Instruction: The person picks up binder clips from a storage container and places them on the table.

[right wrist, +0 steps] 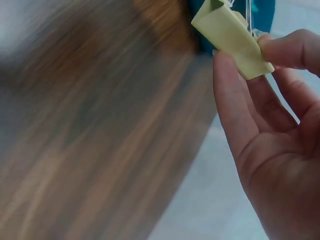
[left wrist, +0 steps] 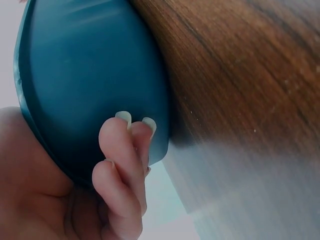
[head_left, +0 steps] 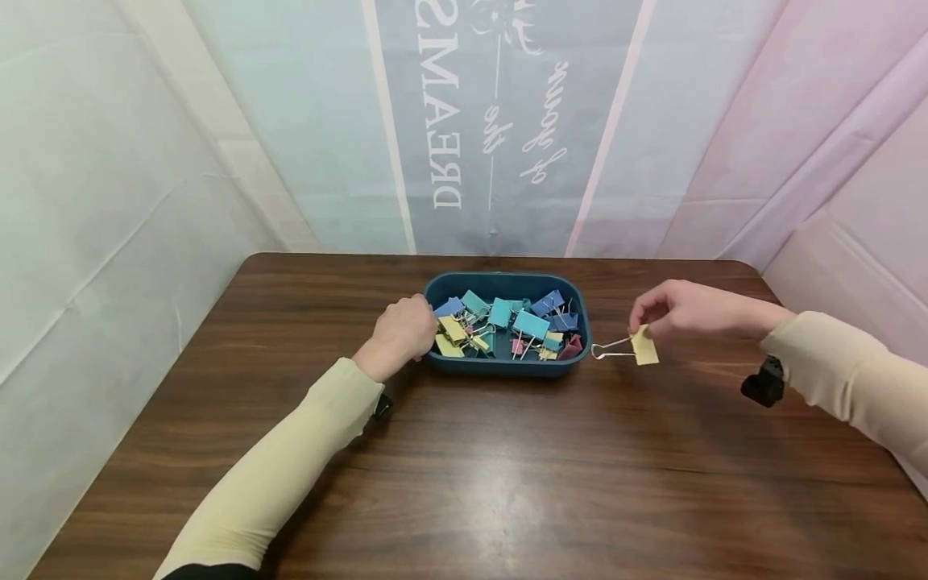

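A dark teal plastic bin (head_left: 500, 367) stands near the back of the table, filled with binder clips in blue, teal, yellow and red. My left hand (head_left: 403, 329) grips the bin's left end; in the left wrist view its curled fingers (left wrist: 122, 165) press the outer wall while the thumb side lies over the rim. To the right of the bin, my right hand (head_left: 685, 310) pinches a yellow binder clip (head_left: 644, 346) between thumb and fingers. The clip's wire handles point left, toward the bin. In the right wrist view the yellow clip (right wrist: 232, 40) sits at the fingertips.
The dark brown wooden table (head_left: 464, 475) stretches in front of the bin. A printed cloth backdrop (head_left: 493, 225) hangs behind the table's back edge, with pale cloth at both sides. A small black camera (head_left: 765, 382) is worn at the right wrist.
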Motion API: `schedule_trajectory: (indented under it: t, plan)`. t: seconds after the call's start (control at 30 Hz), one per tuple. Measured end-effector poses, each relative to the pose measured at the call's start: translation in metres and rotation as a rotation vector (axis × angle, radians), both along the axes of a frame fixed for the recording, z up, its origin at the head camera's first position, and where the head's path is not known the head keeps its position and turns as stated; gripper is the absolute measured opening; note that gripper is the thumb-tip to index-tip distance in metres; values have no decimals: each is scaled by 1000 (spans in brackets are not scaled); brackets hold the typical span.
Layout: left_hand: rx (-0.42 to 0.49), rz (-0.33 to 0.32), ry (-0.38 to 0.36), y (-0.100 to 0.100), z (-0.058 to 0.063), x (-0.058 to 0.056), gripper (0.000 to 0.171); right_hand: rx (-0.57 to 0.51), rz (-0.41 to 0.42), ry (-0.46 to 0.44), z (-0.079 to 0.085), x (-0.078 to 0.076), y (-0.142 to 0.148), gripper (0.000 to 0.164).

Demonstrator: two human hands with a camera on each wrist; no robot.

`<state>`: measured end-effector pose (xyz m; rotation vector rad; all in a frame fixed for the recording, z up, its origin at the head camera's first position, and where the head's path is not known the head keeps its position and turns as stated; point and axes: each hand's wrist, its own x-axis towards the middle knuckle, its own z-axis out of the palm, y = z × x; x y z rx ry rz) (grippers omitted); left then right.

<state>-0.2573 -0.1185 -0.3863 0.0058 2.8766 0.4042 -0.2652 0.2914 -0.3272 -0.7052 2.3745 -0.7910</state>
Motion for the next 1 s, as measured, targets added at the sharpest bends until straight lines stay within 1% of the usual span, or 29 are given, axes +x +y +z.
schedule_trajectory:
  t: [0.1, 0.17, 0.23, 0.27, 0.37, 0.5, 0.6, 0.67, 0.87, 1.0]
  plan:
    - [1, 8, -4, 0, 0, 0, 31, -21, -24, -87, -14, -4, 10, 13]
    - [-2, 7, -1, 0, -1, 0, 31, -15, -40, -115, -24, -6, 13, 13]
    - [1, 6, 1, 0, -1, 0, 32, 2, -53, -115, -32, -7, 15, 13]
    - [2, 5, 3, 0, -2, 0, 32, 13, -60, -106, -35, -7, 16, 13]
    - [12, 2, 14, 0, -2, 1, 34, 54, -78, -31, -41, -6, 16, 13]
    - [4, -12, 40, -1, -2, 1, 38, 118, -99, 128, -44, -4, 13, 14]
    - [-18, -32, 56, -2, 0, 1, 37, 151, -104, 203, -43, -3, 9, 10]
    - [-26, -39, 57, -3, 1, 2, 36, 168, -96, 225, -43, -3, 7, 8]
    - [-17, -44, 47, -2, -2, 2, 32, 212, -70, 241, -44, -4, 8, 7]
    - [-10, -36, 38, 0, -2, 2, 33, 221, -57, 264, -36, -4, 5, 7]
